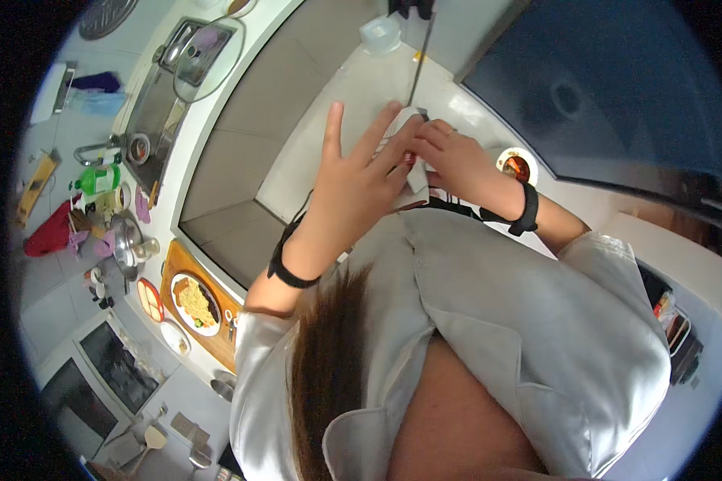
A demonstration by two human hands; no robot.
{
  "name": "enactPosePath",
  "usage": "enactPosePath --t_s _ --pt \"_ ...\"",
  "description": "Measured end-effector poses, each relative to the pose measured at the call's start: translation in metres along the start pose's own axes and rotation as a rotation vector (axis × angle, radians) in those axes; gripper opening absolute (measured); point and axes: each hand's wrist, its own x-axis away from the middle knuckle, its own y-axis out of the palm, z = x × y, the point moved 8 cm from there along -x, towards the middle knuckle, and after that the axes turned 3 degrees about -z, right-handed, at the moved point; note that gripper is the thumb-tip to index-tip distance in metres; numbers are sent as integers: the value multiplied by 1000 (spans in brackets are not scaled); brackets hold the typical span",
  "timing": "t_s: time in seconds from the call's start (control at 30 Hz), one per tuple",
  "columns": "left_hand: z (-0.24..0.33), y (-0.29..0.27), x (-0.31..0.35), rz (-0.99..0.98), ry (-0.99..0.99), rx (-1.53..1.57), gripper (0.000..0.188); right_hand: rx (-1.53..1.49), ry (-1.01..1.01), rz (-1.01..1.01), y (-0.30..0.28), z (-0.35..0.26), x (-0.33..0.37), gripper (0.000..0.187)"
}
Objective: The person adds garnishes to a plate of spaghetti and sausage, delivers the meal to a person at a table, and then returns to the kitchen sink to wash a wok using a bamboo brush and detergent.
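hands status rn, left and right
Left hand: fingers partly spread, at a white item; grip unclear.
Right hand: fingers curled at the same item; grip unclear.

And there they were, both hands together at a white object (417, 180), partly hidden by the fingers! The left hand (357, 180) came in spread, one finger sticking well out; the right hand (461, 164) met it with fingers bent. Black bands (525, 210) ringed both wrists. Beyond lay a pale surface (313, 148) with a clear container (379, 36) at the far end, a bowl (531, 160) of reddish contents off right, and, over left, noodles (195, 303) on a plate (192, 330)!
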Motion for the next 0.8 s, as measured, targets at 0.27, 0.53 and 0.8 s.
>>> enactPosePath --t_s 0.27,0.53,0.8 --pt "52 69 -34 -96 109 110 6 -24 70 60 7 44 72 44" --pt "21 116 -27 236 -641 1149 8 -263 636 323 86 259 263 36" --pt "-7 155 21 349 -1031 1199 16 -369 1386 602 219 418 410 58"
